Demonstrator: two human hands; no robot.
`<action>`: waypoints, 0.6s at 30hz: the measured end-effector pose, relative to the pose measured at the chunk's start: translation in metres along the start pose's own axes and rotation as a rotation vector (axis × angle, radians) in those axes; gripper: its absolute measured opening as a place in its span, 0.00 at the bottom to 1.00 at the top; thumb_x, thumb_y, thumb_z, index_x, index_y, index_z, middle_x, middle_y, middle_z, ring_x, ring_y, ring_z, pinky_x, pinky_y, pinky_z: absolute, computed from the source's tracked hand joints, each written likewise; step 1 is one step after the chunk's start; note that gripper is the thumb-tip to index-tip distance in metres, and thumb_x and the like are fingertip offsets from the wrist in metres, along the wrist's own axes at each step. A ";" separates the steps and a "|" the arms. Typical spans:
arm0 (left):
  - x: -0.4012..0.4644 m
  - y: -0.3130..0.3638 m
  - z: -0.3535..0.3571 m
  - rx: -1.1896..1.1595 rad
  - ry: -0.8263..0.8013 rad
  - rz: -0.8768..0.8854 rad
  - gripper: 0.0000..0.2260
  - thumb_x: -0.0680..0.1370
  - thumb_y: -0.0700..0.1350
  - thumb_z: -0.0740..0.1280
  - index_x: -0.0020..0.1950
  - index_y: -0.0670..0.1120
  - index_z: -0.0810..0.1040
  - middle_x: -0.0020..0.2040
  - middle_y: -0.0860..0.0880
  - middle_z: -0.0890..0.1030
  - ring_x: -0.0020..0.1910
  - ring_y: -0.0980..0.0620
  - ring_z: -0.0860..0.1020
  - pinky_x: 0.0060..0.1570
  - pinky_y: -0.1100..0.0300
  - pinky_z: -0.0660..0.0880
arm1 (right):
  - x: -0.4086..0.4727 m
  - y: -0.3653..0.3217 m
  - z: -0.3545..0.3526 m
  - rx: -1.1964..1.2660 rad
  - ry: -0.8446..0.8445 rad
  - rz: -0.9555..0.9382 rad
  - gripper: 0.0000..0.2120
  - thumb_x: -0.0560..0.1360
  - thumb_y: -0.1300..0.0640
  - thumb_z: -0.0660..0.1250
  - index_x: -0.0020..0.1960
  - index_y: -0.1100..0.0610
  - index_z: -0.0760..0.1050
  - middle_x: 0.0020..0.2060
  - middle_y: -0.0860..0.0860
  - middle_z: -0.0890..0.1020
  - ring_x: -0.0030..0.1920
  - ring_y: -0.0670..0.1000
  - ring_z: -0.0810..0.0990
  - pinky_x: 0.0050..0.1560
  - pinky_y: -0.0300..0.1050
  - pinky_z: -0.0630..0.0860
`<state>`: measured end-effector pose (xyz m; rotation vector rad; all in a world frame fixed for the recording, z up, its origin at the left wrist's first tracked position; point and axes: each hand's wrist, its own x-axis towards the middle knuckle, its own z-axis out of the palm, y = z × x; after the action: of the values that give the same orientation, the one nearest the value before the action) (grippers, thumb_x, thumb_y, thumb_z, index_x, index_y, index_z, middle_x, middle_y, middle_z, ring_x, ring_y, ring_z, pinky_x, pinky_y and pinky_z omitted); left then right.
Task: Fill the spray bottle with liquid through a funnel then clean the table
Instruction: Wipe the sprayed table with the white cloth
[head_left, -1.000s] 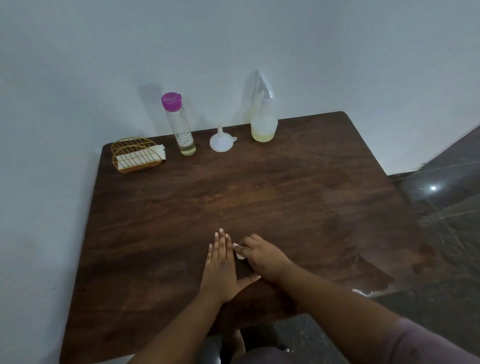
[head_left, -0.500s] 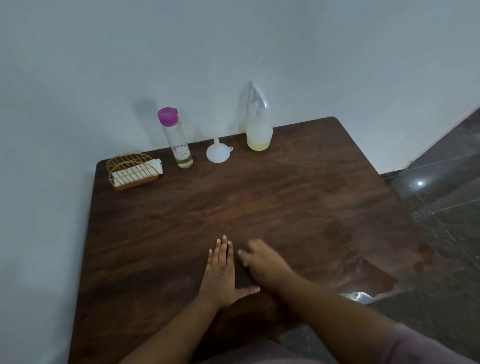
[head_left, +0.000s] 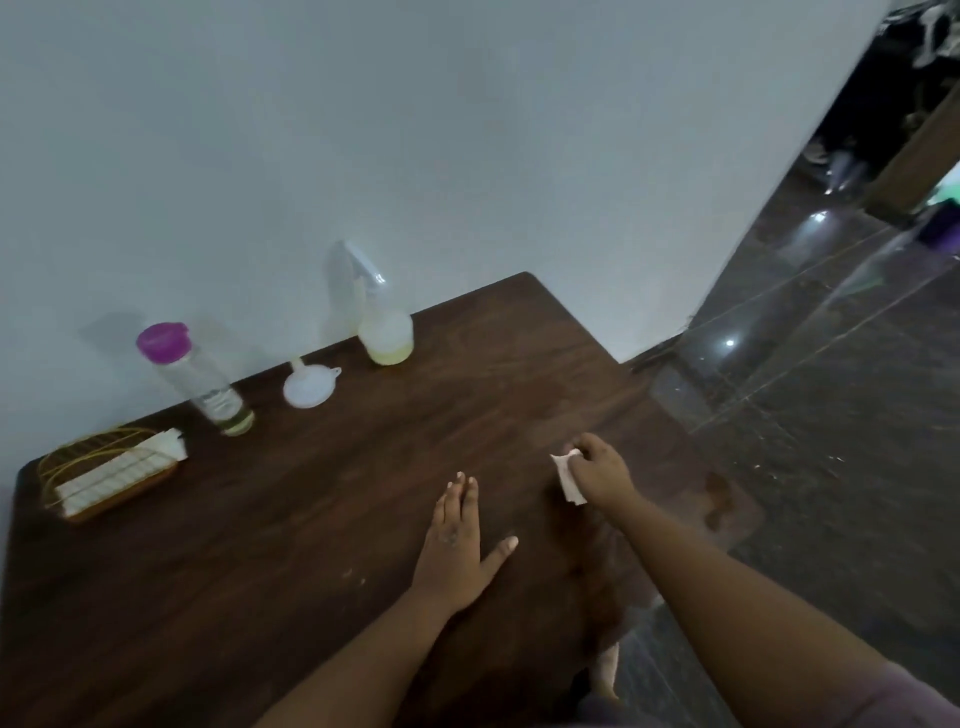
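A clear spray bottle (head_left: 383, 332) with pale yellow liquid in its base stands at the back of the dark wooden table (head_left: 311, 499). A white funnel (head_left: 307, 389) rests upside down to its left. Further left stands a clear bottle with a purple cap (head_left: 200, 382), a little liquid at its bottom. My left hand (head_left: 457, 545) lies flat on the table, fingers together, holding nothing. My right hand (head_left: 597, 470) is lifted over the table's right side, pinching a small white tissue (head_left: 569, 475).
A gold wire holder (head_left: 104, 470) with white tissues sits at the table's back left corner. A pale wall runs behind the table. Dark glossy floor (head_left: 831, 415) lies to the right, beyond the table's right edge.
My right hand has moved right and away from the left hand, lifting the tissue off the table. The view has swung to the right and tilted. My left hand stays flat.
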<state>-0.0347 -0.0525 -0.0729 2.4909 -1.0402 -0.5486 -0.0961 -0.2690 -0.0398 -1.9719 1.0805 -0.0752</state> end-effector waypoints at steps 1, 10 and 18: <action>0.015 0.011 0.000 -0.006 0.015 0.016 0.41 0.78 0.66 0.56 0.80 0.46 0.41 0.80 0.48 0.42 0.79 0.48 0.43 0.76 0.55 0.47 | 0.008 0.002 -0.002 0.070 0.005 0.044 0.07 0.75 0.62 0.59 0.46 0.55 0.76 0.43 0.53 0.78 0.45 0.54 0.76 0.43 0.44 0.72; 0.176 0.137 0.013 -0.164 0.164 0.075 0.28 0.78 0.52 0.66 0.75 0.43 0.63 0.70 0.46 0.67 0.69 0.48 0.63 0.68 0.61 0.60 | 0.109 0.029 -0.086 0.301 -0.066 -0.007 0.07 0.76 0.64 0.62 0.47 0.53 0.75 0.41 0.49 0.79 0.44 0.53 0.81 0.40 0.50 0.83; 0.306 0.208 0.032 -0.157 0.126 0.076 0.23 0.80 0.49 0.64 0.72 0.42 0.65 0.67 0.45 0.68 0.68 0.45 0.64 0.67 0.55 0.63 | 0.239 0.086 -0.181 0.053 0.053 0.198 0.08 0.74 0.61 0.62 0.47 0.58 0.80 0.40 0.54 0.81 0.41 0.52 0.77 0.40 0.41 0.70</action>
<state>0.0268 -0.4182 -0.0620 2.3071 -0.9985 -0.4267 -0.0798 -0.5795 -0.0655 -1.8158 1.2900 -0.0494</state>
